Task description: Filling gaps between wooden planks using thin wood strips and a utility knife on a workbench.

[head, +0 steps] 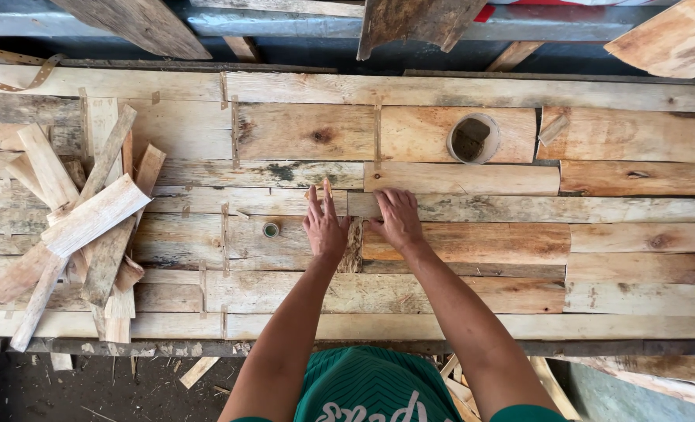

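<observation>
Both hands lying flat, fingers spread, mid-frame: left hand [325,228] & right hand [398,219] pressing planks [464,242] w/ dark strip [353,246] between, prob. seating them flush; scrap pile [74,227] at left.

Soft, even daylight fills the scene, with no glare or bright hot spots. The pale boards of the workbench [441,94] are sharp, their grain easy to see. Shadows are faint and short, deepest under the scrap pile [74,227] at left. The floor [89,387] at lower left is dim. Straight edges bow slightly near the frame's borders.
</observation>
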